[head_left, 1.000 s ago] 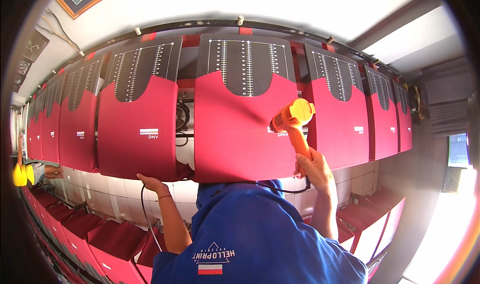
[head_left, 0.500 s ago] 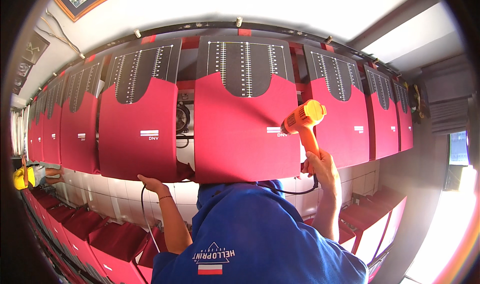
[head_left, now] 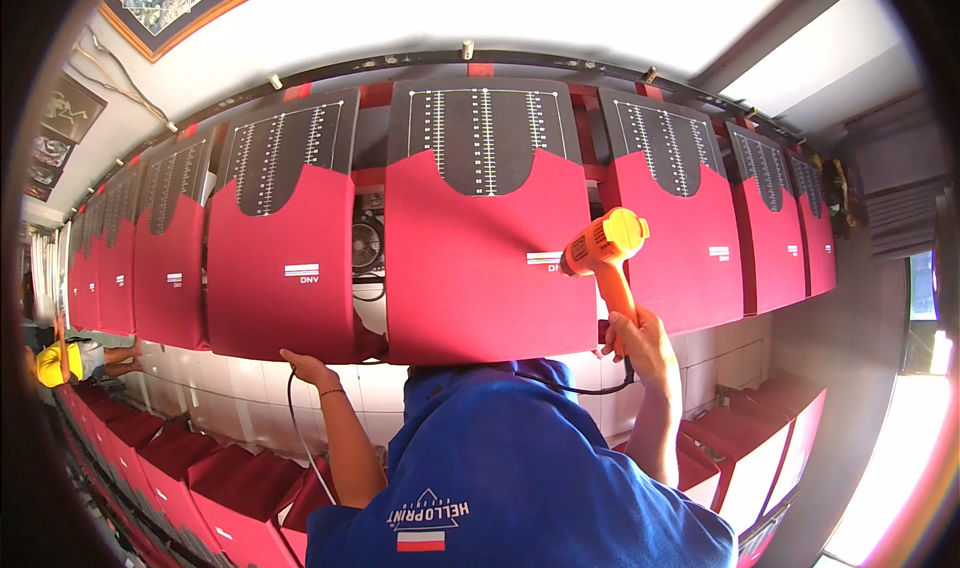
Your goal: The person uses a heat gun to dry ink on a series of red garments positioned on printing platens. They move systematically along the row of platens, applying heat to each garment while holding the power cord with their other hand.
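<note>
- Right hand (head_left: 648, 348): fingers wrapped around the handle of the orange heat gun (head_left: 612, 243); gun body above this grip, nozzle pointing left.
- Black cable (head_left: 600, 391): curves leftward below the grip toward the blue shirt (head_left: 560, 478).
- Left hand (head_left: 312, 370): well left of the grip, at the lower edge of the left panel (head_left: 275, 288); a thin cord (head_left: 297, 423) descends beside it. Finger closure cannot be told.
- Centre panel (head_left: 470, 278): above-left of the grip; smooth red cloth over a flat dark board (head_left: 488, 133) with white scales; neck opening U-shaped. Nozzle overlaps its right side; contact cannot be told.
- Right panel (head_left: 685, 268): above-right of the grip, behind the gun; narrow gap separates it from the centre panel.
- Fan (head_left: 367, 243): left of the grip, visible through the left gap, which limits passage.
- Dark rail (head_left: 390, 63): far above the grip; curved by the lens.
- Person in yellow (head_left: 58, 365): far left of the grip.
</note>
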The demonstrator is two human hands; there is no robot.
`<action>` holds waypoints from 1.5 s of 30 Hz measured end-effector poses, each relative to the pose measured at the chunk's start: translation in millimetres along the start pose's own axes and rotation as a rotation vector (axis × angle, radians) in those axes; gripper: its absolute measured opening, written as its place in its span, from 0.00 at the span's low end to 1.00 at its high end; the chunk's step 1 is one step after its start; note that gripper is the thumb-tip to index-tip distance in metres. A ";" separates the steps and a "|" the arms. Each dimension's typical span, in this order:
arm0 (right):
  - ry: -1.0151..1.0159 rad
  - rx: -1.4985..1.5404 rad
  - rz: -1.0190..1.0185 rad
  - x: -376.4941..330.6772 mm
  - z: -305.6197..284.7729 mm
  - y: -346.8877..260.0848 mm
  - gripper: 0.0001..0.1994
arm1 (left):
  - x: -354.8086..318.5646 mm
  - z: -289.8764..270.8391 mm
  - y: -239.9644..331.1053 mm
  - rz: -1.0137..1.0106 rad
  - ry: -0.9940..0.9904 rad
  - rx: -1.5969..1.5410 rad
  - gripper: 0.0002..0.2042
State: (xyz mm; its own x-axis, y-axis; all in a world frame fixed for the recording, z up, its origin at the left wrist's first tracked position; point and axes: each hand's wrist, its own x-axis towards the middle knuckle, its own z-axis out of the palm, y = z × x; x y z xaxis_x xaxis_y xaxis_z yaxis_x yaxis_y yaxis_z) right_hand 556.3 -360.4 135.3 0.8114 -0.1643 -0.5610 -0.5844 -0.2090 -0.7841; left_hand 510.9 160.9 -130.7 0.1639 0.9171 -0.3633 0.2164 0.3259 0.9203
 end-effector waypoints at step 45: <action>-0.116 -0.079 0.006 -71.5 520.4 -126.3 0.13 | 435.5 -105.0 176.8 0.076 0.129 0.175 0.36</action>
State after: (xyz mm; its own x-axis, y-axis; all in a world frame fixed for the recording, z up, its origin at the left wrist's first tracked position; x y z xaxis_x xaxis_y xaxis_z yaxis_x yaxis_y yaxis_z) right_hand 578.1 179.4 136.2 0.8010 -0.0545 -0.5961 -0.5847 -0.2847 -0.7596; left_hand 519.5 642.0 -111.0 0.0640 0.9629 -0.2623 0.3736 0.2207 0.9010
